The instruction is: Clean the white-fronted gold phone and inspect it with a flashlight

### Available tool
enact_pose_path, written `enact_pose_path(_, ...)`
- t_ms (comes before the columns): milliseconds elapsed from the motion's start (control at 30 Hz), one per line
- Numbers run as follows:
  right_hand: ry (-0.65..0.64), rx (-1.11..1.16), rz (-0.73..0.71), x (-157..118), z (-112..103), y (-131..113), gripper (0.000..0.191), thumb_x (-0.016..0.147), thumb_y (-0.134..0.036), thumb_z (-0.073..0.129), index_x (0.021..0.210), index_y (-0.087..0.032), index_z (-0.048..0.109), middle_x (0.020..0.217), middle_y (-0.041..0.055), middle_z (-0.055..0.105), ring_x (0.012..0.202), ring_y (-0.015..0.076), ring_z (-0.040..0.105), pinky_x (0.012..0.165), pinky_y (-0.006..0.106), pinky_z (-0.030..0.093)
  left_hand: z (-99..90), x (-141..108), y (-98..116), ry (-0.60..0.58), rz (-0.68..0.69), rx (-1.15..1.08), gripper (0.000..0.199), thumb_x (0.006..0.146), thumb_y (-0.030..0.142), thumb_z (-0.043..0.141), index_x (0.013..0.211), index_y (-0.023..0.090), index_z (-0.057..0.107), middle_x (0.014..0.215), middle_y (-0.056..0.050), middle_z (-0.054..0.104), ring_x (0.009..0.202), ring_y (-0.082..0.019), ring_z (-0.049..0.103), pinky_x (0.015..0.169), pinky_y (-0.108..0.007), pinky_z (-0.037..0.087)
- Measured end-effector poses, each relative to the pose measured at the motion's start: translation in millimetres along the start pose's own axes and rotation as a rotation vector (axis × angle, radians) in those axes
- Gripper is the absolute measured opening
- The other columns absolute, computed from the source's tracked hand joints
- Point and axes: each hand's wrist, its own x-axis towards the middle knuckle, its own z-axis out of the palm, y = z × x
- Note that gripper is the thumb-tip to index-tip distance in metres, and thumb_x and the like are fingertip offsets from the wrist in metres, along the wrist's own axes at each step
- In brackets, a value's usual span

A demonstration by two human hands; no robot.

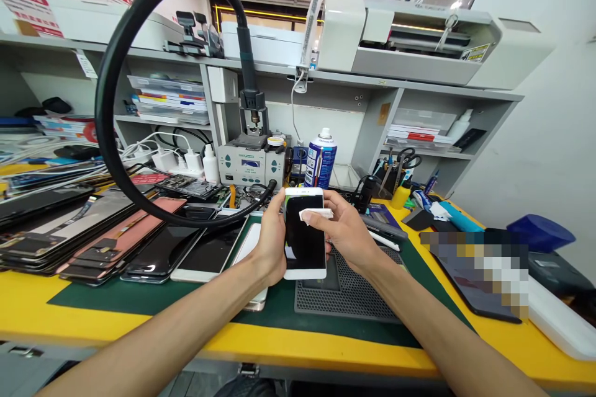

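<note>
A white-framed smartphone [305, 245] with a dark screen stands nearly upright above the mat. My left hand [272, 239] is closed on its left edge, some fingers hidden behind it. My right hand [347, 229] pinches a folded white wipe [319, 214] between thumb and fingers, against or just in front of the upper right of the screen. Other right fingertips show at the phone's right edge, partly behind it. Below the phone lies a grey perforated pad [347, 304] on the green mat [261, 322].
Stacks of phone screens [149, 248] cover the left. A black hose [100, 105] arches over them from a hot-air station [249, 164]. Behind the phone stand a blue spray can [320, 158] and, further right, a tool holder with scissors [407, 158]. A dark tablet [475, 279] lies at right.
</note>
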Motion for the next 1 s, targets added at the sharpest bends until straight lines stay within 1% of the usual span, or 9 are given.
enact_pose_path(67,0.002,-0.020,0.045,0.4,-0.1,0.0,0.046,0.077,-0.039,0.079,0.115,-0.024,0.058,0.084,-0.0032,0.061,0.043,0.0056,0.046,0.034,0.020,0.040,-0.5,0.9,1.0,0.009,0.016,0.000,0.050,0.091,0.057,0.052,0.111,0.016,0.071,0.082,-0.008,0.077,0.069,-0.027,0.074,0.063,-0.036,0.060)
enact_pose_path(167,-0.037,-0.052,0.118,0.2,-1.0,0.1,0.041,0.079,-0.043,0.078,0.108,-0.020,0.061,0.078,-0.0028,0.060,0.048,0.0069,0.047,0.041,0.020,0.041,-2.4,2.9,1.9,-0.019,0.049,-0.002,0.051,0.089,0.059,0.054,0.109,0.016,0.072,0.082,-0.008,0.077,0.071,-0.028,0.074,0.064,-0.037,0.060)
enact_pose_path(267,-0.085,-0.055,0.166,-0.7,-1.0,0.2,0.037,0.081,-0.045,0.076,0.105,-0.019,0.064,0.080,-0.0010,0.063,0.058,0.0098,0.054,0.049,0.021,0.044,-5.4,5.9,1.5,-0.038,0.084,-0.018,0.050,0.088,0.059,0.056,0.107,0.016,0.073,0.082,-0.007,0.077,0.073,-0.028,0.073,0.067,-0.037,0.060)
enact_pose_path(367,-0.125,-0.018,0.213,-1.4,0.1,0.4,0.037,0.079,-0.046,0.078,0.101,-0.019,0.067,0.083,0.0000,0.066,0.067,0.0130,0.059,0.059,0.025,0.049,-7.3,8.1,0.8,-0.023,0.102,-0.029,0.050,0.087,0.059,0.057,0.106,0.015,0.073,0.083,-0.007,0.077,0.074,-0.027,0.073,0.069,-0.036,0.060)
enact_pose_path(533,-0.144,0.034,0.189,-1.7,1.2,0.2,0.034,0.076,-0.039,0.080,0.101,-0.018,0.069,0.082,0.0007,0.068,0.075,0.0169,0.063,0.067,0.029,0.050,-6.4,8.1,2.3,0.010,0.072,-0.032,0.050,0.087,0.058,0.056,0.103,0.015,0.074,0.081,-0.007,0.077,0.073,-0.027,0.073,0.068,-0.036,0.059)
enact_pose_path(700,-0.168,0.037,0.193,-2.1,1.0,0.4,0.035,0.075,-0.030,0.079,0.106,-0.017,0.067,0.092,0.0042,0.072,0.085,0.0197,0.065,0.073,0.031,0.052,-3.4,6.9,4.6,0.020,0.066,-0.040,0.048,0.086,0.056,0.056,0.103,0.014,0.074,0.082,-0.008,0.077,0.071,-0.027,0.073,0.067,-0.036,0.058)
enact_pose_path(833,-0.191,0.057,0.172,-1.6,-0.4,3.2,0.038,0.072,-0.024,0.079,0.107,-0.017,0.067,0.101,0.0050,0.071,0.090,0.0208,0.066,0.074,0.031,0.052,-3.0,6.8,6.1,0.011,0.044,-0.051,0.050,0.086,0.057,0.055,0.102,0.013,0.074,0.083,-0.009,0.077,0.070,-0.027,0.072,0.067,-0.037,0.058)
enact_pose_path(933,-0.235,0.068,0.163,-0.9,-2.7,7.3,0.038,0.072,-0.022,0.079,0.108,-0.018,0.066,0.103,0.0045,0.070,0.087,0.0190,0.065,0.072,0.029,0.051,-4.7,7.9,7.5,-0.005,0.033,-0.037,0.051,0.087,0.058,0.054,0.100,0.013,0.074,0.081,-0.009,0.077,0.070,-0.027,0.072,0.066,-0.036,0.058)
enact_pose_path(1000,-0.263,0.083,0.152,-0.4,-4.4,10.5,0.039,0.073,-0.021,0.079,0.108,-0.019,0.064,0.098,0.0027,0.069,0.082,0.0167,0.064,0.071,0.028,0.050,-6.3,8.9,8.2,-0.008,0.039,-0.018,0.052,0.087,0.060,0.054,0.099,0.013,0.074,0.079,-0.009,0.076,0.069,-0.027,0.072,0.065,-0.036,0.057)
